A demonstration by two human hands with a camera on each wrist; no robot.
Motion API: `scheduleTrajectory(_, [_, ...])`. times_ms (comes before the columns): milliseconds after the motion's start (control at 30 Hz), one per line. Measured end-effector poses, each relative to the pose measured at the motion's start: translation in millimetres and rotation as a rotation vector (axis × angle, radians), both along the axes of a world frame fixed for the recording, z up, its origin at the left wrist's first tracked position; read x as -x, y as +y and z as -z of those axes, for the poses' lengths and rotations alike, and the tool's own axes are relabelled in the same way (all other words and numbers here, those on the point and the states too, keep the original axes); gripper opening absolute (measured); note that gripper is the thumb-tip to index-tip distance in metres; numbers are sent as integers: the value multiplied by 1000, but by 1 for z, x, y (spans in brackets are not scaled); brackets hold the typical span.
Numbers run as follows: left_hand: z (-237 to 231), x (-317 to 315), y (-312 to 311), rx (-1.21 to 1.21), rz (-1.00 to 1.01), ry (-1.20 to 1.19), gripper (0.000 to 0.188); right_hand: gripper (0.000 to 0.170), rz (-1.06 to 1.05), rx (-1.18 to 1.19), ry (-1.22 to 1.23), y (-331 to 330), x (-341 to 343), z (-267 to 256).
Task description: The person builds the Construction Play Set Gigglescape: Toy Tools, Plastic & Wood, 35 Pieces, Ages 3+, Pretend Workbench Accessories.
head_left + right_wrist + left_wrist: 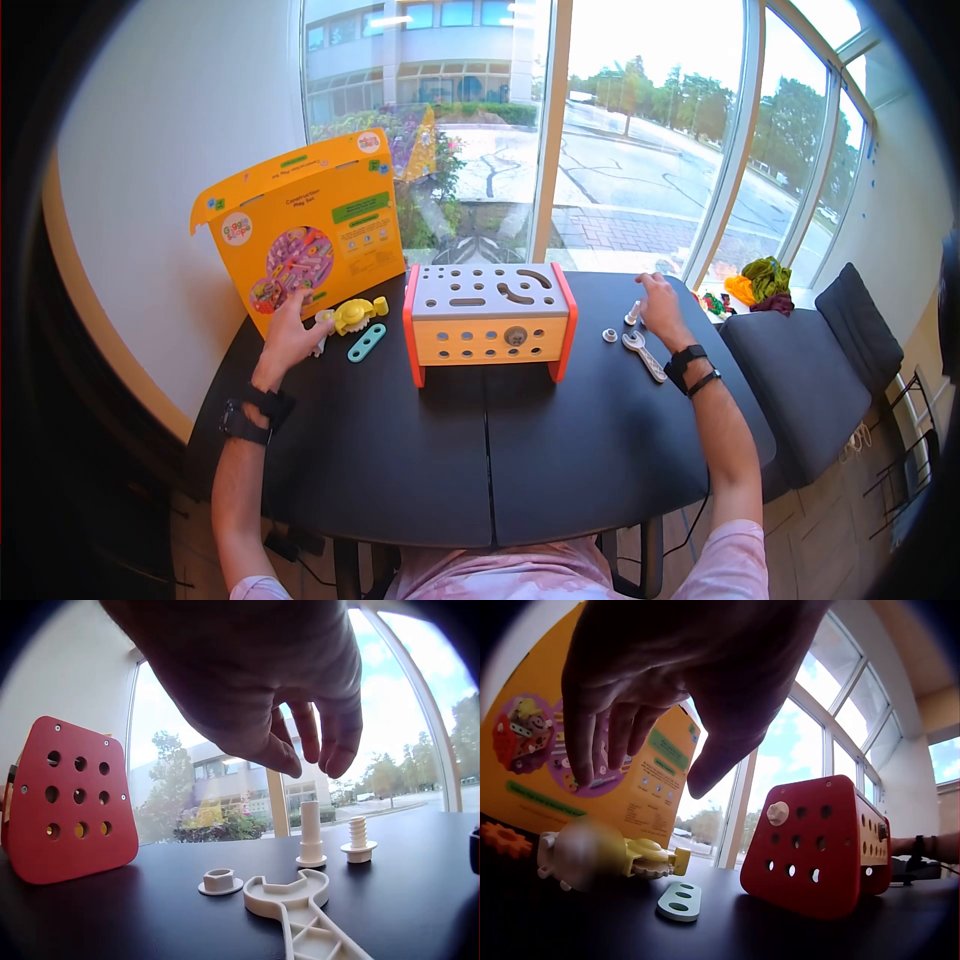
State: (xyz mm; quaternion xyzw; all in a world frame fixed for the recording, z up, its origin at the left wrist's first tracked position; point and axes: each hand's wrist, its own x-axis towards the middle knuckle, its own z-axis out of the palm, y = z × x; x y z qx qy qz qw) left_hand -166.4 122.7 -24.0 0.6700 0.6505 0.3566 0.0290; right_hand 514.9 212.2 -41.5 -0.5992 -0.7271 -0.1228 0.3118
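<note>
My left hand (288,338) hovers over small toy parts at the left, its fingers hanging loosely with nothing in them. Below it lie a yellow toy piece (354,316), a blurred pale piece (592,851) and an orange gear (506,841). A teal three-hole strip (367,343) is beside them. Over at the right, my right hand (664,310) hangs with bent, relaxed fingers above a smooth white peg (310,834) standing upright. Next to that stand a threaded white bolt (358,841) and a white nut (220,882). A toy wrench (304,922) lies in front.
A toy workbench (488,340) with red sides and a perforated grey top stands mid-table, with a round grey bolt head (515,337) on its front. Behind the left hand rises an orange box (320,205). Windows line the far side; a dark chair (800,370) stands at the right.
</note>
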Motion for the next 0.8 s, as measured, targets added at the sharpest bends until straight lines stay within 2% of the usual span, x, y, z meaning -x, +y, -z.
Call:
scheduleTrajectory(167, [1,1,0,13,-5,-14,79,47,83,41,11,1,-29,6])
scheduleTrajectory(467, [3,3,4,33,-5,3,80,54,114,142,-27,4,-47,19])
scheduleTrajectory(667, [4,7,5,24,-9,21,83,49,61,186,0,-6,-32,17])
scheduleTrajectory(800, [5,9,5,35,-22,11,83,43,54,163,-36,14,-40,38])
